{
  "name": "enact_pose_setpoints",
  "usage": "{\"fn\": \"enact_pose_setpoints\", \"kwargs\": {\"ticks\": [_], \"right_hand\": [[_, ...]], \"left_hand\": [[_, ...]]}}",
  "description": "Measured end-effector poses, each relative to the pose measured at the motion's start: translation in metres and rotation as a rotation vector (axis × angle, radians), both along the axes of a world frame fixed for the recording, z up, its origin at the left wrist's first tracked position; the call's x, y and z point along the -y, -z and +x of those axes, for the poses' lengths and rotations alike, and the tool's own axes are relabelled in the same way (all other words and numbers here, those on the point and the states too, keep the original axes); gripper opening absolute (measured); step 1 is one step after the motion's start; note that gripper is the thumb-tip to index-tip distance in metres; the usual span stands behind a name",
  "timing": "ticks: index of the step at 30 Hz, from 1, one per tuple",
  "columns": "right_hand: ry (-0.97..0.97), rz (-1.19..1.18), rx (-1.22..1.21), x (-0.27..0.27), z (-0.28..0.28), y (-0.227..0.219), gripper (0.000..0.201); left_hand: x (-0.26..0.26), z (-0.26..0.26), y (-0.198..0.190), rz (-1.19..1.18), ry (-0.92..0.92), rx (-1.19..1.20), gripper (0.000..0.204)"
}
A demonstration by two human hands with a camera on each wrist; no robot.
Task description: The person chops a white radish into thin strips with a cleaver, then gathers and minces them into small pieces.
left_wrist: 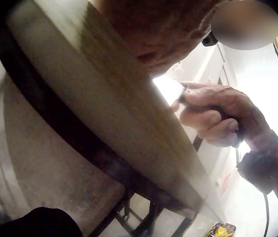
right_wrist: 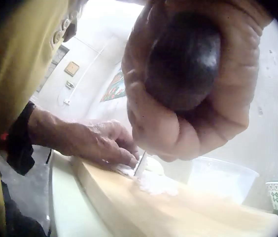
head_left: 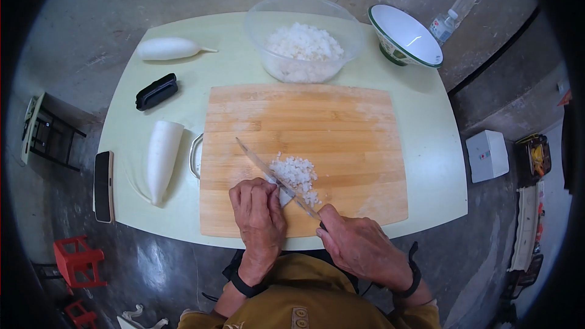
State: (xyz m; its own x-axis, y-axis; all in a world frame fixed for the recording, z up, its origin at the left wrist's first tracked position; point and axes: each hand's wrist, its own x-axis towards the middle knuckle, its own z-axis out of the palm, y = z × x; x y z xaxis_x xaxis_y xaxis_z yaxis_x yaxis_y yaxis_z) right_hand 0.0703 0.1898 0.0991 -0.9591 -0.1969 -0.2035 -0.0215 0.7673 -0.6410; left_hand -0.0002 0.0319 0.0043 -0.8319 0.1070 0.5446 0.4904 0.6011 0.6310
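The right hand [head_left: 364, 250] grips the dark handle of a knife [head_left: 262, 166], whose blade slants up and left over the wooden cutting board [head_left: 341, 122]. Curled fingers of the left hand [head_left: 261, 216] hold a small white piece [head_left: 285, 196] against the board, close beside the blade. Chopped white bits [head_left: 296, 172] lie just past the blade. In the right wrist view the round handle end [right_wrist: 184, 61] fills the right palm, and the left hand [right_wrist: 92, 140] rests by the blade [right_wrist: 140, 164]. The left wrist view shows the right hand [left_wrist: 223, 111] around the handle.
Behind the board stand a clear bowl [head_left: 262, 27] of chopped white pieces and a green-rimmed bowl [head_left: 405, 33]. At left lie two white radishes [head_left: 164, 155], [head_left: 167, 49], a black object [head_left: 156, 91] and a phone [head_left: 103, 186]. A bottle [head_left: 443, 25] stands beyond the table.
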Motion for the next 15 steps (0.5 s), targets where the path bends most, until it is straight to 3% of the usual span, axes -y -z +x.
{"fn": "enact_pose_setpoints", "kwargs": {"ticks": [7,9,15], "right_hand": [[-0.068,0.021,-0.012,0.004,-0.023,0.009,0.021],[-0.025,-0.073,-0.138,0.010,-0.024,0.019,0.018],[0.057,-0.136,-0.174,0.003,-0.019,0.017,0.016]], "left_hand": [[0.002,0.000,0.001,-0.012,0.041,0.004,0.023],[0.003,0.000,0.001,-0.018,0.046,-0.002,0.022],[0.002,0.003,0.003,0.018,0.007,-0.009,0.021]]}}
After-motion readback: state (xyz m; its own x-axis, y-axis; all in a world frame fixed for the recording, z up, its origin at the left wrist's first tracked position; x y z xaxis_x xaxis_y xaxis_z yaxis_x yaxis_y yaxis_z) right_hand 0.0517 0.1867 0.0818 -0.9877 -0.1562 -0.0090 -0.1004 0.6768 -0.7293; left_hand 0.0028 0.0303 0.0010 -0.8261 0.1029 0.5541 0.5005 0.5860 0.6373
